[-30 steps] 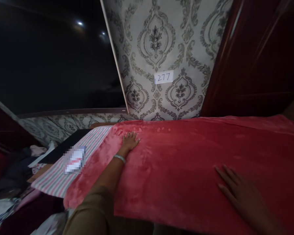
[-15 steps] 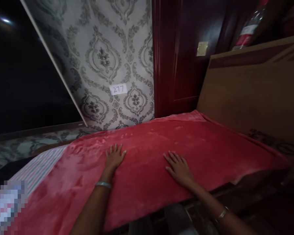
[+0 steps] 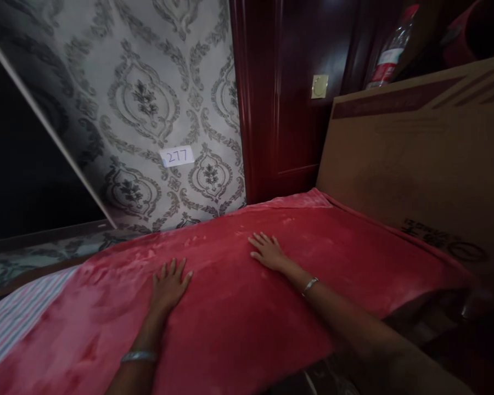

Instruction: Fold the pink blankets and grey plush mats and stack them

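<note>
A red plush blanket [image 3: 239,312] is spread over a table-like surface, its near edge hanging down in front. My left hand [image 3: 168,286] lies flat on it left of the middle, fingers apart. Farther in and to the right, my right hand [image 3: 267,252] also presses flat on the cloth with spread fingers. Neither hand grips anything. Faint lighter patches and small wrinkles mark the pile, mostly at the left and along the back. A striped cloth [image 3: 28,312] shows beyond the blanket's left side.
A large cardboard box [image 3: 411,159] stands along the right side, with a plastic bottle [image 3: 389,57] behind its top edge. At the left is a dark screen [image 3: 28,159]. Patterned wallpaper carrying a paper label [image 3: 177,156] and a dark red door [image 3: 292,99] form the back.
My right hand has slid away from me and leftward across the blanket. The left hand stays flat near its former spot. The view has shifted to the right.
</note>
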Available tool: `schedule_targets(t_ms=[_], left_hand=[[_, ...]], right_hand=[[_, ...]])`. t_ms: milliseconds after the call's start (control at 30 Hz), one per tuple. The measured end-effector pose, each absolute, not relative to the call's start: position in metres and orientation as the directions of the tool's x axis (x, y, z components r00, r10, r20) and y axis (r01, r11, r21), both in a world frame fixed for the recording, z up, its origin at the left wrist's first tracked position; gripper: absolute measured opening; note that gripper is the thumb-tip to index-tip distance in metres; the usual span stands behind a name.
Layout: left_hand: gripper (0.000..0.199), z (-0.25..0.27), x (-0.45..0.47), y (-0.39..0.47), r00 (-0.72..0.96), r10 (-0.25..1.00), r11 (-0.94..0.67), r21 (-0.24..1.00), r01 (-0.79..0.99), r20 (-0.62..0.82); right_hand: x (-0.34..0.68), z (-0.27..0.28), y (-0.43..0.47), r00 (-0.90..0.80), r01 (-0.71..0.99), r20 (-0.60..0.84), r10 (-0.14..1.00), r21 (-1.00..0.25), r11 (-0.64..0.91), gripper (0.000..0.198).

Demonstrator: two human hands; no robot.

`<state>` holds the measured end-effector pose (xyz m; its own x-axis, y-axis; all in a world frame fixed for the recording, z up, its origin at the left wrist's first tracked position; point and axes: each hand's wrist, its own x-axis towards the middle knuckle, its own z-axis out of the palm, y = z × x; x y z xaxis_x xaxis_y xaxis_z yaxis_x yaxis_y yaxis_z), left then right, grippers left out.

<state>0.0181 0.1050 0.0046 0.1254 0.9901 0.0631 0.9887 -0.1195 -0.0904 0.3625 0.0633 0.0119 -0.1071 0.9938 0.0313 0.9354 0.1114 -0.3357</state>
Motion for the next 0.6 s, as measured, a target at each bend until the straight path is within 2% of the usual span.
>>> schedule_targets(t_ms=[167,400,600], left_hand=[[0.066,-0.003,0.012,0.115,0.135,0.988,-0.128,-0.089,0.988,0.079],[0.070,-0.010,0.004,0.123,0.143,0.988,-0.131,-0.171,0.976,0.060],[0.068,-0.018,-0.006,0.127,0.192,0.979,-0.171,-0.250,0.953,0.063]], right_hand=[[0.409,0.005,0.092,-0.165,0.944,-0.012,0.986,-0.290,0.154,0.065],[0.546,-0.004,0.097,0.218,0.958,0.010,0.976,-0.196,-0.212,0.063],[0.643,-0.013,0.086,0.434,0.888,0.030,0.900,-0.185,-0.422,0.065]])
